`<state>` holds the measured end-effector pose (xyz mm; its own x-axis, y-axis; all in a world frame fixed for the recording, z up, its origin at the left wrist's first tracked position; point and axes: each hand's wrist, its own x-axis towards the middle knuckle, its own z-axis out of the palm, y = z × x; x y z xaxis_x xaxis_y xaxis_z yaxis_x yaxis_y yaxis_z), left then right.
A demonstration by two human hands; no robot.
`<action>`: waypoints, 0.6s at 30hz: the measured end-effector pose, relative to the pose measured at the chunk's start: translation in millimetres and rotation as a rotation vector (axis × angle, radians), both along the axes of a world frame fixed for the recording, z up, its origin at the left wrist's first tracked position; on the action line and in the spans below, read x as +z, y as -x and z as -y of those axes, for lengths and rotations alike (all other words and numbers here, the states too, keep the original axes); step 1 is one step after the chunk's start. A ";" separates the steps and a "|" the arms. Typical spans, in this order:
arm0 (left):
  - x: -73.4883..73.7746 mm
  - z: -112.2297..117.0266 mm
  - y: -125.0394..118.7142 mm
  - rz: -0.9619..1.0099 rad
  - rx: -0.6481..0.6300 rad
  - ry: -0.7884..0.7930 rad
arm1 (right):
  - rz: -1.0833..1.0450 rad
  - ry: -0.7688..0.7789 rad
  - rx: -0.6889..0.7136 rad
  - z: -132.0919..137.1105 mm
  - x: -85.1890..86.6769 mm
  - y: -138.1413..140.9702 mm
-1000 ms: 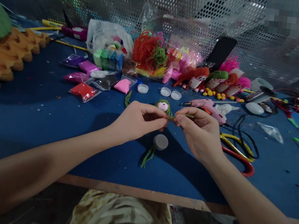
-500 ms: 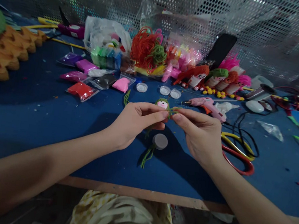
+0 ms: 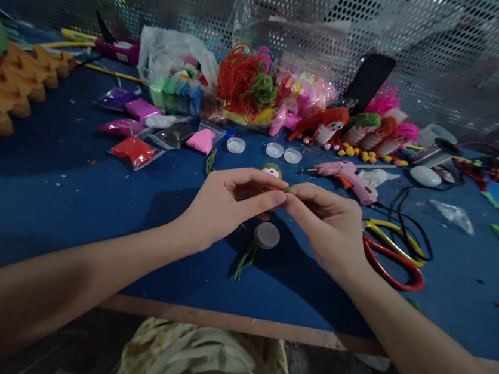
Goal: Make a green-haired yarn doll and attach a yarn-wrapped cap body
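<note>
My left hand is closed around a small doll with green yarn hair; its pale face shows above my fingers, and the rest is mostly hidden. My right hand meets it, thumb and fingertips pinched on the doll's green yarn, of which only a bit shows. Just below the hands, a round grey-lidded pot stands on the table beside loose green yarn strands. Another short green yarn bunch lies behind my left hand.
Red-and-yellow-handled scissors lie by my right wrist, with a pink glue gun and its cord beyond. Small clear lids, coloured clay packets, a red yarn heap and several finished dolls line the back. An orange egg tray stands left.
My hands have drawn together, thumbs now touching. The yarn stretched between them before is mostly covered by fingers. The right hand shifted slightly left.
</note>
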<state>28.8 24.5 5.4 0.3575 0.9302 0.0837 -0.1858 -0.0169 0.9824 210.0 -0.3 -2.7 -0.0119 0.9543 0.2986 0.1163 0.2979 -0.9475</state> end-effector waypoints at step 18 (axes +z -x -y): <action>-3.3 -4.2 0.3 0.100 -0.040 0.083 | -0.171 0.028 0.056 -1.6 -7.3 -0.7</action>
